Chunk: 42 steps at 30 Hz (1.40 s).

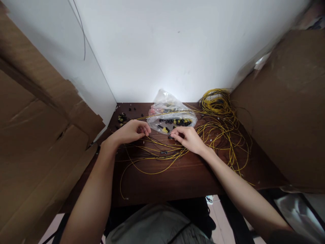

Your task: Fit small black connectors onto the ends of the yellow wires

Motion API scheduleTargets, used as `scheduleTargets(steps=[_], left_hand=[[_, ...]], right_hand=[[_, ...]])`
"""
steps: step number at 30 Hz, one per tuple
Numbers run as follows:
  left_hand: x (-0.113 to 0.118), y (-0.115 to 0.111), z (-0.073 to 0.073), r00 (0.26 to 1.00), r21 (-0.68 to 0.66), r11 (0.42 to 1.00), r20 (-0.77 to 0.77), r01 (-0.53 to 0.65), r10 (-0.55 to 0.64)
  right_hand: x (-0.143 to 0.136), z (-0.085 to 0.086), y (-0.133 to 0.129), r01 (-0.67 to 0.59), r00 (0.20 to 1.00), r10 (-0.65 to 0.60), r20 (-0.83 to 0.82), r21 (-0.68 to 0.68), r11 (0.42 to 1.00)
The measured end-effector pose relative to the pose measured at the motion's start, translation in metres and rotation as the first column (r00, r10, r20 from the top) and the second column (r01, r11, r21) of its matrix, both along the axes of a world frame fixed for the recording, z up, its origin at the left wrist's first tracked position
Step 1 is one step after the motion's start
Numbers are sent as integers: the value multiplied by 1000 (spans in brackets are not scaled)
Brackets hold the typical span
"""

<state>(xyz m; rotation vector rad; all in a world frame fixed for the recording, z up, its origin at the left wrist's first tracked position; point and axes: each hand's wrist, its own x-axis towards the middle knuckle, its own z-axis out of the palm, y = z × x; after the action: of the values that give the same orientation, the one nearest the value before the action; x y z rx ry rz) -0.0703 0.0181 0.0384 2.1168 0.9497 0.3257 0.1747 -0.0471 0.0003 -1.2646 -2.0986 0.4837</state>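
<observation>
My left hand (pixel 134 131) is closed, its thumb and fingers pinched at a thin yellow wire (pixel 154 139) that runs off to the right. My right hand (pixel 187 138) is closed too, the fingertips pinching a small black connector (pixel 170 137). The hands are a short way apart, just in front of a clear plastic bag (pixel 166 101). Inside the bag and at its mouth lie black and yellow connectors (pixel 177 121). More yellow and black wires (pixel 162 158) stretch across the table below both hands, with a small dark part (pixel 164 152) among them.
A large coil of yellow and black wire (pixel 215 101) sits at the back right, with loose loops in front. Small black and yellow pieces (pixel 122 118) lie at the back left of the brown table (pixel 162 186). Cardboard (pixel 45 118) stands left, more cardboard (pixel 286 101) right, a white wall (pixel 177 51) behind.
</observation>
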Motion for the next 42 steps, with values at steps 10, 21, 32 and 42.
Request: scheduleTargets(steps=[10, 21, 32, 42], left_hand=[[0, -1, 3, 999, -38, 999, -53, 0, -2], [-3, 0, 2, 987, -141, 990, -154, 18, -40], [8, -8, 7, 997, 21, 999, 60, -40, 39], [27, -23, 12, 942, -67, 997, 334, 43, -18]], right_hand=[[-4, 4, -1, -51, 958, -13, -288, -214, 976], [-2, 9, 1, -59, 801, -164, -576, -348, 935], [0, 12, -1, -199, 612, -243, -753, -444, 874], [-4, 13, -5, -319, 693, -222, -686, -568, 759]])
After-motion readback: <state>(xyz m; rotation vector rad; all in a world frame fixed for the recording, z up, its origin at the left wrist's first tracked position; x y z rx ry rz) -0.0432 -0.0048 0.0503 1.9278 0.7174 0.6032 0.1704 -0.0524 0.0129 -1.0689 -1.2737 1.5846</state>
